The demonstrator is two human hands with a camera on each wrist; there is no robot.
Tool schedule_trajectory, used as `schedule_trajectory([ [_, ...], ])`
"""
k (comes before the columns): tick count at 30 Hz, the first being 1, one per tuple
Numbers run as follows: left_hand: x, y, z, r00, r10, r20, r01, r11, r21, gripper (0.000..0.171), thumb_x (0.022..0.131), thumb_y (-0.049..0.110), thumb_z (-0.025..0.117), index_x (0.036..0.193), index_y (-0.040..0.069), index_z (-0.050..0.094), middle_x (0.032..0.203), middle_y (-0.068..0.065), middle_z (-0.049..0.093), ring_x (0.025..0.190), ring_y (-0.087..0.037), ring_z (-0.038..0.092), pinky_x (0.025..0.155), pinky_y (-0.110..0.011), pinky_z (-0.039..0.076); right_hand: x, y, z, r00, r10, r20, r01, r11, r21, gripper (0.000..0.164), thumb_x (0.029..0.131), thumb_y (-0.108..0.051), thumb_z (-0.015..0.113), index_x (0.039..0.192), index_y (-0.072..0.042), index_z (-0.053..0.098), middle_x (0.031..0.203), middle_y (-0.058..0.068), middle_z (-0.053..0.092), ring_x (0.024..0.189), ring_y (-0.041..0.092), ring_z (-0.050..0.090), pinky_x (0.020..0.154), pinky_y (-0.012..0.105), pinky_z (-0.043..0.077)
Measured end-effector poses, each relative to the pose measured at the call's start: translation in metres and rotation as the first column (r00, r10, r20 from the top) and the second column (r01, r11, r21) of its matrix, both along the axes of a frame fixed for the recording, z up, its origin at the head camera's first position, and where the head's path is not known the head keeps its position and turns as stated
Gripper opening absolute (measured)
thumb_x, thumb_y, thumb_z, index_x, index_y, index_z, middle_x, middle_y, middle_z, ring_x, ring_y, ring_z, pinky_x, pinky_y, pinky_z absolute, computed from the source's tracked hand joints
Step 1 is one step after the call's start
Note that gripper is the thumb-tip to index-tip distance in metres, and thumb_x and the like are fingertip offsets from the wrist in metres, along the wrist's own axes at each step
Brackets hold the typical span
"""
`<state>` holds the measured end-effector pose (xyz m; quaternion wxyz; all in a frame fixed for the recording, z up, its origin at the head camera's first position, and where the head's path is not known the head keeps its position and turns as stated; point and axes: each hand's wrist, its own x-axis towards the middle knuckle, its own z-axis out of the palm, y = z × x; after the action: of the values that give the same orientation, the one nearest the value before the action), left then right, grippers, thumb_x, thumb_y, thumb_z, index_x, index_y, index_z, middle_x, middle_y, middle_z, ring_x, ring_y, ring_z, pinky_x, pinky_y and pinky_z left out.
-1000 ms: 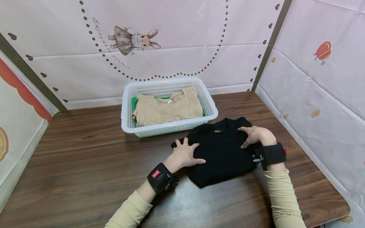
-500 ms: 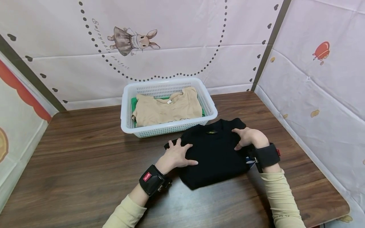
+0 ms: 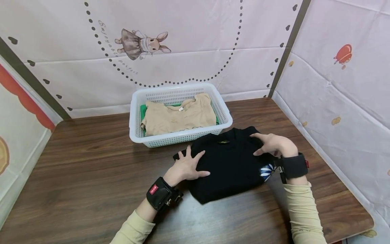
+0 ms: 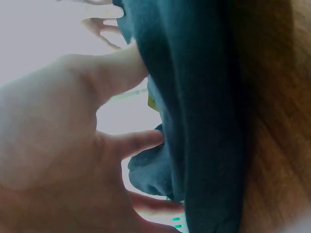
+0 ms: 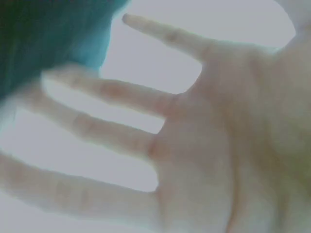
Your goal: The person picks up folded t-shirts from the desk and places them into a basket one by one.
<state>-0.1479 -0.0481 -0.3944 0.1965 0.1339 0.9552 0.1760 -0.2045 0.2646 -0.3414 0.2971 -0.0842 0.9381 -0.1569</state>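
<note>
A folded black T-shirt (image 3: 228, 166) lies on the table, with a small label at its collar and a blue-and-white print (image 3: 266, 171) at its right edge. My left hand (image 3: 187, 167) rests on the shirt's left side with its fingers spread. In the left wrist view the thumb (image 4: 119, 70) touches the dark cloth's edge. Over the shirt's right side is my right hand (image 3: 275, 145), fingers extended and apart. Its palm shows in the right wrist view, where the contact between fingertips and cloth cannot be made out.
Behind the shirt stands a white plastic basket (image 3: 182, 134), close to the collar. Inside lie a folded beige shirt (image 3: 179, 118) and a green cloth (image 3: 143, 111) under it. Patterned white sheeting (image 3: 195, 64) borders the brown wooden table (image 3: 91, 183) at the back and sides.
The black T-shirt has slid to the left along with both hands. Since then my right hand has shifted back to the right, and more of the blue-and-white print shows.
</note>
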Motion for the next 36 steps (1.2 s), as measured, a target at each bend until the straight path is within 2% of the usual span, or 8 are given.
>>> schedule_trajectory([
  [2, 0.001, 0.003, -0.001, 1.0, 0.012, 0.009, -0.012, 1.0, 0.004, 0.082, 0.081, 0.063, 0.061, 0.15, 0.034, 0.025, 0.159, -0.022, -0.001, 0.138, -0.059, 0.012, 0.106, -0.07, 0.023, 0.002, 0.01, 0.003, 0.999, -0.038, 0.011, 0.039, 0.998, -0.048, 0.08, 0.087, -0.029, 0.068, 0.151, -0.017, 0.02, 0.088, 0.013, 0.051, 0.054, 0.016, 0.045, 0.049, 0.028, 0.042],
  [4, 0.003, 0.006, -0.001, 1.0, 0.018, 0.014, -0.018, 1.0, -0.005, 0.087, 0.077, 0.068, 0.062, 0.15, 0.038, 0.024, 0.16, -0.02, -0.006, 0.138, -0.06, 0.009, 0.106, -0.071, 0.021, 0.002, 0.017, 0.004, 0.999, -0.045, 0.018, 0.046, 0.997, -0.068, 0.084, 0.086, -0.029, 0.07, 0.151, -0.017, 0.019, 0.08, 0.005, 0.045, 0.053, 0.014, 0.042, 0.048, 0.026, 0.039],
  [6, 0.004, 0.008, -0.002, 1.0, 0.017, 0.013, -0.016, 1.0, -0.025, 0.091, 0.074, 0.07, 0.064, 0.149, 0.038, 0.025, 0.16, -0.018, -0.008, 0.138, -0.061, 0.008, 0.106, -0.072, 0.021, 0.001, 0.02, 0.004, 0.999, -0.024, 0.026, 0.026, 0.998, -0.061, 0.085, 0.084, -0.029, 0.071, 0.151, -0.018, 0.02, 0.087, 0.008, 0.048, 0.057, 0.015, 0.046, 0.051, 0.027, 0.042],
  [8, 0.005, 0.01, -0.003, 1.0, 0.014, 0.001, -0.014, 0.999, -0.044, 0.093, 0.071, 0.071, 0.066, 0.149, 0.036, 0.028, 0.16, -0.019, -0.005, 0.137, -0.062, 0.007, 0.105, -0.072, 0.022, 0.0, 0.02, 0.002, 0.999, 0.013, 0.03, -0.011, 0.999, -0.043, 0.085, 0.084, -0.03, 0.072, 0.151, -0.018, 0.022, 0.11, 0.016, 0.05, 0.064, 0.017, 0.051, 0.055, 0.029, 0.046],
  [13, 0.005, 0.01, -0.004, 1.0, 0.007, -0.017, -0.008, 0.996, -0.087, 0.094, 0.069, 0.071, 0.066, 0.148, 0.033, 0.032, 0.159, -0.022, 0.005, 0.137, -0.061, 0.01, 0.104, -0.071, 0.025, -0.004, 0.01, -0.003, 0.996, 0.08, 0.042, -0.08, 0.997, 0.003, 0.075, 0.084, -0.023, 0.072, 0.147, -0.021, 0.03, 0.143, 0.029, 0.033, 0.066, 0.019, 0.053, 0.056, 0.029, 0.048],
  [21, 0.006, -0.005, -0.005, 1.0, -0.004, -0.014, 0.003, 0.996, -0.091, 0.094, 0.069, 0.069, 0.069, 0.147, 0.032, 0.033, 0.158, -0.023, 0.008, 0.138, -0.06, 0.011, 0.104, -0.07, 0.025, -0.003, -0.005, -0.005, 0.991, 0.135, 0.013, -0.136, 0.99, 0.026, 0.073, 0.081, -0.02, 0.075, 0.144, -0.021, 0.037, 0.136, 0.027, 0.04, 0.078, 0.02, 0.057, 0.061, 0.029, 0.051],
  [30, 0.008, -0.028, -0.002, 1.0, -0.024, -0.008, 0.023, 0.996, -0.089, 0.093, 0.07, 0.068, 0.069, 0.147, 0.032, 0.033, 0.157, -0.024, 0.009, 0.139, -0.059, 0.011, 0.105, -0.069, 0.027, 0.002, -0.025, -0.004, 0.987, 0.158, 0.026, -0.159, 0.986, 0.051, 0.072, 0.082, -0.022, 0.074, 0.144, -0.022, 0.038, 0.132, 0.023, 0.043, 0.065, 0.017, 0.054, 0.056, 0.026, 0.047],
  [36, 0.01, -0.04, -0.002, 0.999, -0.033, -0.007, 0.032, 0.995, -0.095, 0.094, 0.069, 0.069, 0.069, 0.148, 0.032, 0.033, 0.158, -0.023, 0.008, 0.139, -0.057, 0.012, 0.106, -0.067, 0.027, 0.003, -0.033, -0.006, 0.986, 0.165, 0.031, -0.166, 0.985, 0.043, 0.073, 0.081, -0.024, 0.075, 0.145, -0.023, 0.038, 0.139, 0.024, 0.039, 0.08, 0.019, 0.058, 0.061, 0.028, 0.051],
])
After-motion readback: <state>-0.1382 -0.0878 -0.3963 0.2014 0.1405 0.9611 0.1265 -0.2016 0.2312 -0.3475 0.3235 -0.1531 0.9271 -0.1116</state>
